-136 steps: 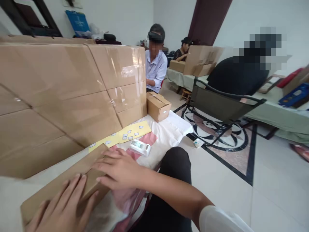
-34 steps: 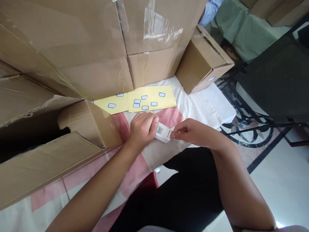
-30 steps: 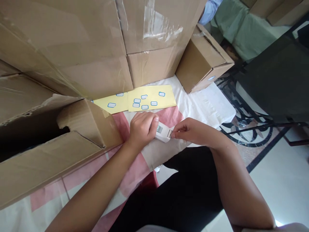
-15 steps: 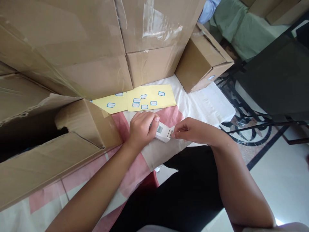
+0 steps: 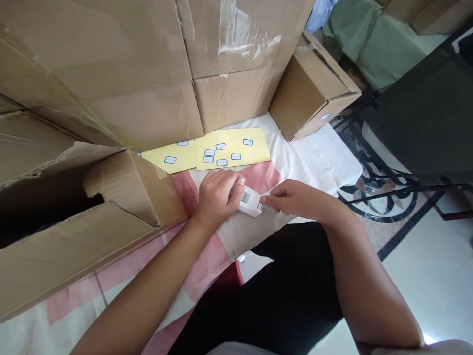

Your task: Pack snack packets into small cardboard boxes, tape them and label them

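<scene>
My left hand point(image 5: 220, 195) is closed around a small white handheld device point(image 5: 252, 202) and rests on the cloth with it. The device has a small grey display, and the near part of it is hidden under my palm. At its far right end is a small slot-like opening. My right hand point(image 5: 286, 197) reaches that end with curled fingers, thumb and index tips touching the edge by the opening. What these fingers hold, if anything, is too small to make out. Just beyond my hands lies a yellow sheet point(image 5: 254, 153) with several blue-edged white labels on it.
Large taped cardboard boxes point(image 5: 140, 79) stand behind the sheets. An open carton point(image 5: 121, 231) sits on the left, and a smaller box point(image 5: 314, 84) at the back right. Pink-and-white cloth point(image 5: 207, 266) covers the table. A dark panel point(image 5: 424, 113) stands at the right.
My right fingertips have shifted slightly up and left, onto the end of the white device, covering part of its opening. My left hand keeps its hold.
</scene>
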A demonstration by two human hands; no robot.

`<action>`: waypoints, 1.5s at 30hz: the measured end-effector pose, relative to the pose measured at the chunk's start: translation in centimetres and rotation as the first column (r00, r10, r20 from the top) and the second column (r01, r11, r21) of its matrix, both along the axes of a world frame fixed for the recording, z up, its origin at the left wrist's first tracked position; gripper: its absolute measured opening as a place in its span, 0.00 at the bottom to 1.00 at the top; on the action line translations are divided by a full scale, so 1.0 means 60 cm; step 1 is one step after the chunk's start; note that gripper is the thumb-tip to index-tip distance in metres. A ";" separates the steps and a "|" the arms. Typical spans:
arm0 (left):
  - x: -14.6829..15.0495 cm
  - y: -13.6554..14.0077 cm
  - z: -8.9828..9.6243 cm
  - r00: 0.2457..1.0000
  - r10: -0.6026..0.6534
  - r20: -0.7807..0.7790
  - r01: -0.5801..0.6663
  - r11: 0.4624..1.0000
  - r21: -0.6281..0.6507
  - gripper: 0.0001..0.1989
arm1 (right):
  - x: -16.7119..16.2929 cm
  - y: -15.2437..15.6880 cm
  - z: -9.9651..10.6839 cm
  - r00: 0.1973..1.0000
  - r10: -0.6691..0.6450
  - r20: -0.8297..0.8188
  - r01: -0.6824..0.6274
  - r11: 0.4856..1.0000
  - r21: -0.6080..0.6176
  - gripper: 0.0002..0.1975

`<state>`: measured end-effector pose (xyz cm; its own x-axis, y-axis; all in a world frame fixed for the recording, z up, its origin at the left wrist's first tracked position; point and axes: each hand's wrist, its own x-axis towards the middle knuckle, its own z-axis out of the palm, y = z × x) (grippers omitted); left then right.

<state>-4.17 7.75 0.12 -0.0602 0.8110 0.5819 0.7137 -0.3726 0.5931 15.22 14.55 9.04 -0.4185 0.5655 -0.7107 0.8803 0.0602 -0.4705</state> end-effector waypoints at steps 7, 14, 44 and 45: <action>0.000 0.001 0.000 1.000 0.001 0.001 -0.001 1.000 -0.004 0.13 | 0.001 -0.002 -0.004 0.997 0.051 0.051 -0.055 0.996 0.068 0.30; 0.000 0.000 -0.001 1.000 0.001 0.009 -0.001 1.000 -0.003 0.13 | 0.010 0.003 0.004 0.999 0.051 -0.018 -0.050 0.998 0.049 0.24; 0.001 0.001 -0.007 0.999 0.031 -0.013 -0.031 0.999 -0.011 0.14 | -0.007 0.012 0.005 0.979 0.174 -0.108 -0.169 0.984 0.052 0.07; 0.001 0.002 -0.007 0.999 0.037 -0.015 -0.038 0.999 -0.013 0.14 | -0.007 0.015 0.003 0.977 0.177 -0.117 -0.174 0.984 0.036 0.07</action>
<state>-4.10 7.85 -0.33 -0.0820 0.8162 0.5719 0.7360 -0.3373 0.5869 14.82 15.42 9.24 -0.5935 0.4930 -0.6361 0.7927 0.2217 -0.5678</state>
